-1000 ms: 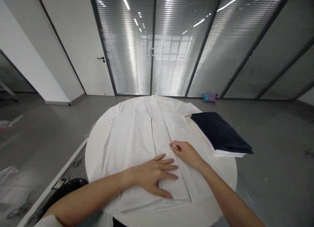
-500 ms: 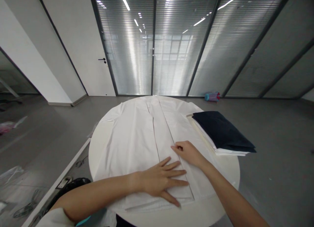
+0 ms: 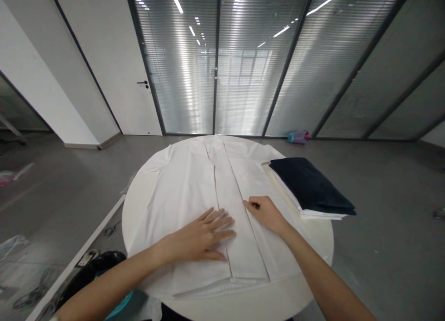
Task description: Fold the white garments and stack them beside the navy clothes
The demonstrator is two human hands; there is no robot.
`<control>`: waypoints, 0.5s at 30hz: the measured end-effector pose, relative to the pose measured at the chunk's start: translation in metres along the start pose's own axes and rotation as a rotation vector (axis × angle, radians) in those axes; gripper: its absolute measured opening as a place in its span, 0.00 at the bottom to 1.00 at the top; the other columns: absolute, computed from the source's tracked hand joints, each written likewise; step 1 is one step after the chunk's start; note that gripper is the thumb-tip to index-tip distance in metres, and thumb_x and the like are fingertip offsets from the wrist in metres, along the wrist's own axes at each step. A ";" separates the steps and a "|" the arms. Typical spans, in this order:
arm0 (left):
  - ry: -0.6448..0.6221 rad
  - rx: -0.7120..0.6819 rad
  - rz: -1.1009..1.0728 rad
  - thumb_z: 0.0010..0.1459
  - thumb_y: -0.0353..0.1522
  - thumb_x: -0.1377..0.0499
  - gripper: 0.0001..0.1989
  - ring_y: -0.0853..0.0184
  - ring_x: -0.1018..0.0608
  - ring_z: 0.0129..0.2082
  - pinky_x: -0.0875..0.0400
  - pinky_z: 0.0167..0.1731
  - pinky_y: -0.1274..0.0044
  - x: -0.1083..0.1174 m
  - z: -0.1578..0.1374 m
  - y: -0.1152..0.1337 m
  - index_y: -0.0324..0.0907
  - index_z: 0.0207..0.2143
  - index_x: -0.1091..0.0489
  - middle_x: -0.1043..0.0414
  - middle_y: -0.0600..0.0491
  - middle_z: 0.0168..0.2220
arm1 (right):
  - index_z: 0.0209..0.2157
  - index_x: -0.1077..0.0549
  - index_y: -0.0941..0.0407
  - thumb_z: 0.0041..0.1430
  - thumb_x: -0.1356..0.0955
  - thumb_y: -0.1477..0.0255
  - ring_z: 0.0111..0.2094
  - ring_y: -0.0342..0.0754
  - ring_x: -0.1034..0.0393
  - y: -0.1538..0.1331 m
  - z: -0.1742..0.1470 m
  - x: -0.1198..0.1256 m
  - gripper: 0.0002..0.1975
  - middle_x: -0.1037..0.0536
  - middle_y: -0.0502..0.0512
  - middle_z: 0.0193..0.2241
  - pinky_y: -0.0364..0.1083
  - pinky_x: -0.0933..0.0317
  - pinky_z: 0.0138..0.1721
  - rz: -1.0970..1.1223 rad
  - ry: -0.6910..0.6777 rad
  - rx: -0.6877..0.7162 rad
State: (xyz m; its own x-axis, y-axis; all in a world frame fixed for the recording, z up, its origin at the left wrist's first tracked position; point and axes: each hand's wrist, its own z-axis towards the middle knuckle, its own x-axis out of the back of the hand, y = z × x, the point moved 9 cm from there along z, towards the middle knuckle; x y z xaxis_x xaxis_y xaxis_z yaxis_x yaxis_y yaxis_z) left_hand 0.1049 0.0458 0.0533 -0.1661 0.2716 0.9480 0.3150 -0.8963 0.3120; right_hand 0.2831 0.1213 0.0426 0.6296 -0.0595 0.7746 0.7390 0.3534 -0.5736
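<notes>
A white short-sleeved shirt [image 3: 184, 186] lies spread out flat, with its collar end at the far side and its hem towards me. Two long edges run down its middle, forming a front strip. My left hand [image 3: 205, 237] rests palm down on the lower part of the shirt, fingers spread, across the left edge of that strip. Beside the strip's right edge, my right hand [image 3: 266, 212] is closed, thumb and finger pinching the cloth there. The palm side of my left hand is hidden.
Under the shirt stands a round white table [image 3: 321, 237]. A folded dark navy cloth [image 3: 309, 184] sits on white folded cloth [image 3: 321, 215] at the table's right. A black-lined bin [image 3: 90, 270] stands at the lower left. A blue and pink object [image 3: 298, 137] lies by the glass wall.
My left hand has slid left across the shirt, from the strip's right edge to its left edge. My right hand keeps its pinch at nearly the same spot.
</notes>
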 end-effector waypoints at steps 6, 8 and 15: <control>0.068 0.213 0.096 0.67 0.49 0.47 0.38 0.52 0.55 0.72 0.53 0.68 0.54 -0.006 -0.073 -0.012 0.50 0.72 0.57 0.60 0.48 0.73 | 0.41 0.22 0.56 0.71 0.39 0.62 0.43 0.49 0.28 -0.074 -0.020 -0.020 0.18 0.21 0.59 0.40 0.48 0.37 0.47 0.010 -0.065 0.419; 0.098 0.254 0.119 0.67 0.48 0.46 0.40 0.49 0.58 0.72 0.53 0.67 0.51 -0.020 -0.087 -0.012 0.50 0.73 0.61 0.65 0.46 0.73 | 0.57 0.27 0.54 0.69 0.37 0.56 0.59 0.55 0.36 -0.096 -0.032 -0.043 0.23 0.28 0.64 0.58 0.55 0.44 0.59 -0.036 -0.207 0.527; 0.080 0.276 0.123 0.65 0.47 0.44 0.38 0.45 0.54 0.71 0.47 0.65 0.51 -0.030 -0.090 -0.006 0.47 0.72 0.54 0.60 0.43 0.73 | 0.70 0.48 0.50 0.66 0.40 0.46 0.72 0.59 0.67 -0.096 -0.051 -0.090 0.39 0.60 0.63 0.72 0.63 0.72 0.69 -0.163 -0.582 0.481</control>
State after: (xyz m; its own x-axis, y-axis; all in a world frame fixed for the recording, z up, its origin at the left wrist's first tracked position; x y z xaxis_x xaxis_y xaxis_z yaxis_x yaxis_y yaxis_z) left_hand 0.0237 0.0109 0.0171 -0.1808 0.1283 0.9751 0.5771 -0.7890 0.2108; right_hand 0.1677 0.0454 0.0139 0.1957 0.3075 0.9312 0.5421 0.7573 -0.3640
